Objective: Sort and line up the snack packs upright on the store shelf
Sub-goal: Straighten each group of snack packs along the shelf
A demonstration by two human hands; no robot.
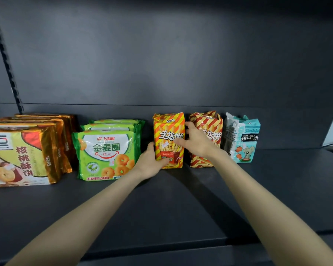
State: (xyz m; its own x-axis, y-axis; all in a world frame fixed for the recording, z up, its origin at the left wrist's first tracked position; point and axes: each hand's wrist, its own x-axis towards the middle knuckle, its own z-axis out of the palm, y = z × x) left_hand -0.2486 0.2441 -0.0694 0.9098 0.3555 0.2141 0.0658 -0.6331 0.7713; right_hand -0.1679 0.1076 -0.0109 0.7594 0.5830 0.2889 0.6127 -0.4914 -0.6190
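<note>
Both hands are on one pack. The left hand holds the lower left edge of the orange and yellow striped plastic pack of finger biscuits, with the thumb on its left side and the fingers curled around the bottom front. The right hand lies on the right side of the same pack, fingers spread over its printed front and thumb up along its right edge. So the grip of each hand is closed on this pack, which stands upright on the dark grey metal shelf, near the back wall.

Just beside it on the right stands a red and yellow striped pack of the same kind of biscuits, partly behind the right hand. I cannot tell if the two packs touch. Further right, a pale teal and white pack with a cartoon bear is upright too, and a darker pack seems to stand against its left side.

To the left, apart from the held pack, is a row of green packs of ring biscuits, one behind the other, front facing out. At the far left is a similar row of large golden foil packs of walnut cookies, cut by the picture edge.

In my judgement the task is almost done: every visible pack is upright and grouped by kind. What is left seems to be small: to set the orange pack straight and perhaps to close the gaps between groups.
</note>
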